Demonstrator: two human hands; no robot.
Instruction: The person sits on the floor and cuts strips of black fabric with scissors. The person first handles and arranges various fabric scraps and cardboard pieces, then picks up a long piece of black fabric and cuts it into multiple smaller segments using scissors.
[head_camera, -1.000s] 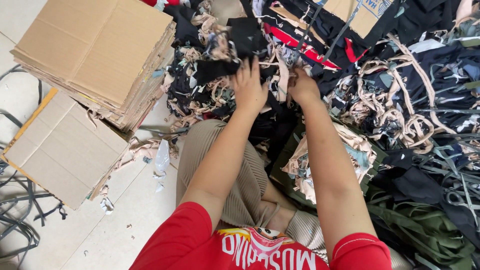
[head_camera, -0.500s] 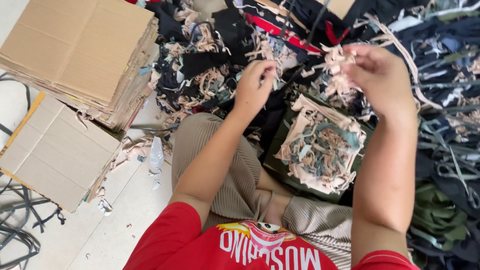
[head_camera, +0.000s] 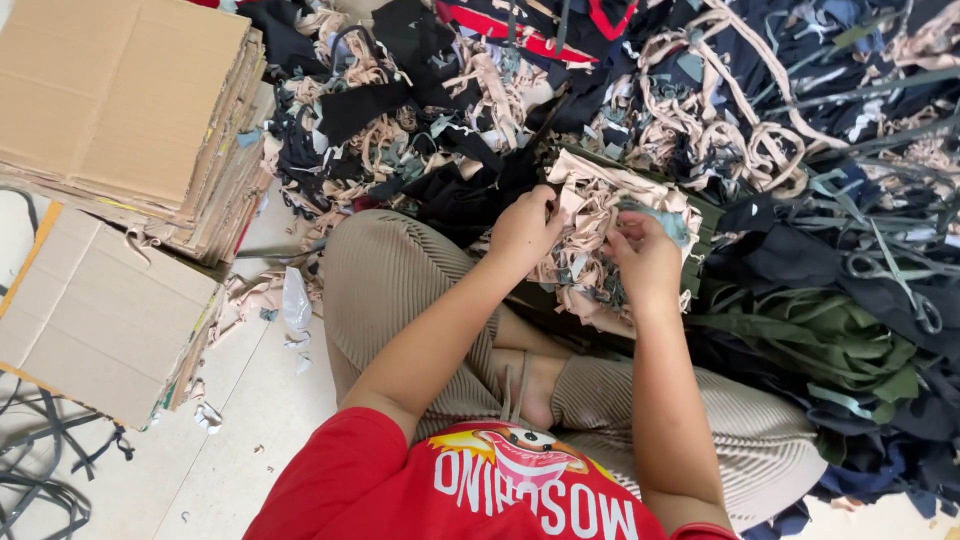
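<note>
The fingertips of the left hand (head_camera: 522, 228) are buried in the beige scrap pile (head_camera: 590, 215), so what they pinch cannot be told. The right hand (head_camera: 648, 258) curls over more scraps, its grip hidden too. Left of both hands, the cardboard stack (head_camera: 120, 110) runs off the frame's edge. Beyond the hands, the dark fabric heap (head_camera: 800, 120) is cut off at top and right.

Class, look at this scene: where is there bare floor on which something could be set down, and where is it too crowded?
Bare floor lies between the seated person's knee and the lower cardboard stack, with only small scraps on it. The tall cardboard stack tops are flat too. Around both hands, left hand and right hand, the fabric scrap heap covers everything.
</note>
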